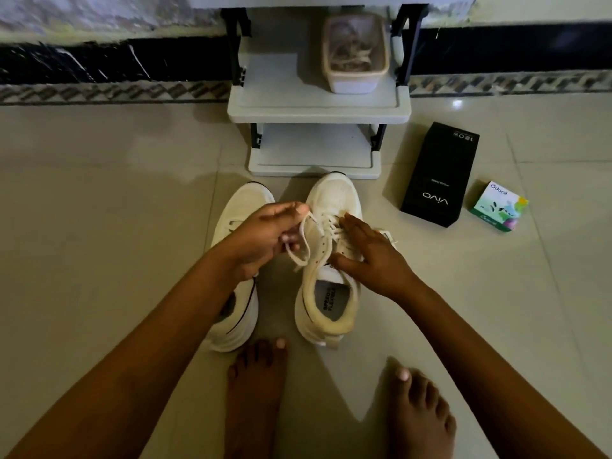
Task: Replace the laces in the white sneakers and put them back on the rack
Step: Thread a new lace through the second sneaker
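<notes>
1. Farthest left we see the left sneaker standing on the tiled floor, toe towards the rack, partly hidden by the left forearm.
2. The left hand is curled, its fingers pinching a loop of white lace drawn out sideways from the other shoe.
3. The right sneaker stands just beside the first, also on the floor, with the lace threaded through its upper eyelets.
4. Behind both shoes stands the grey two-shelf rack; a clear container of laces sits on its top shelf.
5. The right hand lies flat on the right sneaker's tongue, fingers straight and spread, gripping nothing.
6. Further right, a black box stands on the floor.
7. Last, a small green box lies near it.
</notes>
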### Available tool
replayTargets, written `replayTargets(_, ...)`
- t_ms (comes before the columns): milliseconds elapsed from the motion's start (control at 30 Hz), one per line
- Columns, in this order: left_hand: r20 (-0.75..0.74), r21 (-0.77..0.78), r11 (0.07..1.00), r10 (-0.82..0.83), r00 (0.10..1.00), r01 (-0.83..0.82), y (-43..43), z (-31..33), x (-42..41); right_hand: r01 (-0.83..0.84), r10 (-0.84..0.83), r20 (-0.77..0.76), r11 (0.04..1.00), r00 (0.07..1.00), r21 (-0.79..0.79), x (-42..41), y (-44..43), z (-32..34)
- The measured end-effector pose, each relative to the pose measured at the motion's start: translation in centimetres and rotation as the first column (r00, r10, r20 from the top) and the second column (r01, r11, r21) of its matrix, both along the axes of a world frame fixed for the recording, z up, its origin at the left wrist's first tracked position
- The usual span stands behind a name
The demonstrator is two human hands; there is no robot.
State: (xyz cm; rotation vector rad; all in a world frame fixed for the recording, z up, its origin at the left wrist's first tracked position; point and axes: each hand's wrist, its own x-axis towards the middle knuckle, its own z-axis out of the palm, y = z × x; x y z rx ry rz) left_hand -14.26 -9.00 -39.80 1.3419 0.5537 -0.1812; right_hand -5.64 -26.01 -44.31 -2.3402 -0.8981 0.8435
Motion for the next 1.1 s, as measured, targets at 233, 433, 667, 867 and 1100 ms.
replayTargets(233, -0.199, 0.529, 0.828, -0.093, 0.976, 0.187, 0.7, -0.2, 0.3, 0.023, -0.02, 0.122, 1.0, 0.992, -0.02, -0.5, 0.6, 0.2)
replayTargets(433, -0.085, 0.678, 0.709, -0.187, 0.979, 0.194, 0.4, -0.6, 0.5, 0.193, -0.201, 0.165, 0.979, 0.966, 0.059, -1.8, 0.3, 0.3)
replayTargets(667, 0.004, 0.811, 0.576, -0.179, 0.984, 0.102, -1.4, -1.3, 0.6, 0.355, -0.358, -0.014, 0.922, 0.934, 0.156, -1.5, -0.2, 0.2)
replayTargets(867, 0.029, 0.798, 0.597, -0.168, 0.985, 0.078, -3.4, -2.2, 0.7, 0.609, -0.477, -0.516, 0.785, 0.711, 0.112, -0.6, -0.8, -0.3)
replayTargets(1100, 0.005, 0.81, 0.578, -0.167, 0.986, 0.094, -4.3, -3.1, 0.8, 0.622, -0.453, -0.571, 0.772, 0.685, 0.135, -0.7, -1.1, 0.0)
